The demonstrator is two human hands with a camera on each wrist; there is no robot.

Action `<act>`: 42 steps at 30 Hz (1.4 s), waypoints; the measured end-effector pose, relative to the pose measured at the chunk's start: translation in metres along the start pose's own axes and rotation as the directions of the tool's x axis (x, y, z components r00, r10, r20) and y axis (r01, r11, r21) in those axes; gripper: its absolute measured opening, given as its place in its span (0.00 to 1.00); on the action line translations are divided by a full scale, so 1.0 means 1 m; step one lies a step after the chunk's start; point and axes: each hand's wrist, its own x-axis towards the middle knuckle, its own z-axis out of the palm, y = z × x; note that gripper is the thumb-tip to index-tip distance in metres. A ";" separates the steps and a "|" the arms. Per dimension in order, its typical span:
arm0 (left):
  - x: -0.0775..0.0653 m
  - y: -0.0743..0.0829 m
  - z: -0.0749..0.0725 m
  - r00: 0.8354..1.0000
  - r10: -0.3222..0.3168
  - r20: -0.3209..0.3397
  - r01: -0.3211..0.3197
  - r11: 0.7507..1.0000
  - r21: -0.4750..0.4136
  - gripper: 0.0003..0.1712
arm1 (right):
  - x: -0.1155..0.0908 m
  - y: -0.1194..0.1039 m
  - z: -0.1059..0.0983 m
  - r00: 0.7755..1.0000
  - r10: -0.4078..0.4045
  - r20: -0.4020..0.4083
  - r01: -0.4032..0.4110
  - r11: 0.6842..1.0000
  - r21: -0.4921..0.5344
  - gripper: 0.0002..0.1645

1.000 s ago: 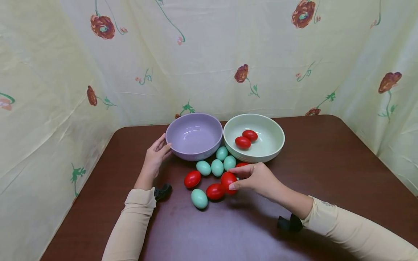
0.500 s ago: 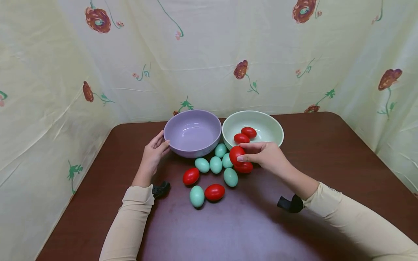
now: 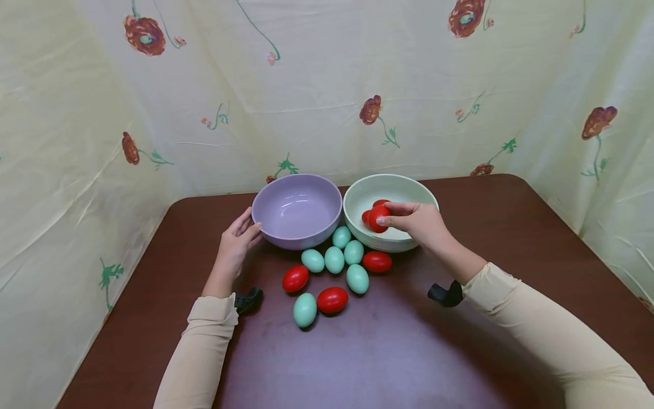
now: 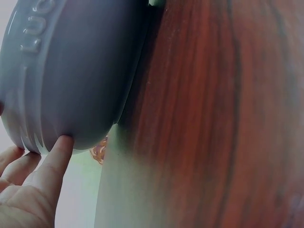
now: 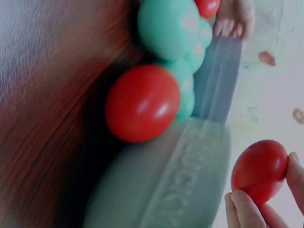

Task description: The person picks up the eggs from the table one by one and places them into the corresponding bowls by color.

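Observation:
Between thumb and fingertips my right hand [image 3: 426, 224] pinches a red egg [image 3: 378, 219], held over the pale green bowl [image 3: 424, 196]. Two more red eggs lie in that bowl, partly hidden behind the held one. In the right wrist view the pinched egg [image 5: 260, 170] shows beyond the bowl's lettered outer wall [image 5: 161, 180]. At the left, my left hand [image 3: 236, 244] touches the side of a purple bowl [image 3: 298, 213], which has nothing in it. Its relaxed fingers [image 4: 56, 156] press against the outer wall in the left wrist view.
On the dark wooden table [image 3: 388, 352], several mint-green eggs [image 3: 334, 260] lie before the bowls. Among them are three red eggs, one [image 3: 377, 262] beside the green bowl, another [image 3: 332, 300] nearer the front. A flowered cloth [image 3: 317, 113] hangs behind the table.
My right hand has lifted a red egg from the group on the table and carried it up to over the green bowl. My left hand has stayed at the purple bowl.

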 end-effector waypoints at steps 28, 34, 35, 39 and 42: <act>-0.003 -0.003 -0.001 1.000 0.002 0.011 -0.001 0.999 -0.042 0.36 | 0.045 0.019 -0.013 0.998 0.027 -0.061 -0.035 0.992 -0.122 0.30; 0.000 -0.002 0.000 1.000 0.011 0.011 -0.011 0.999 -0.035 0.37 | 0.049 0.019 -0.013 0.996 0.023 -0.082 -0.036 0.985 -0.170 0.30; 0.001 -0.001 0.000 1.000 0.013 0.010 -0.013 0.999 -0.035 0.37 | 0.050 0.019 -0.014 0.996 0.024 -0.082 -0.039 0.983 -0.180 0.30; 0.003 0.000 0.000 1.000 0.013 0.001 -0.013 0.999 -0.032 0.37 | 0.052 0.018 -0.014 0.997 0.032 -0.068 -0.045 0.977 -0.206 0.31; 0.002 -0.002 -0.002 1.000 0.007 -0.005 -0.007 1.000 -0.029 0.37 | 0.053 0.020 -0.012 0.998 0.041 -0.053 -0.051 0.976 -0.212 0.32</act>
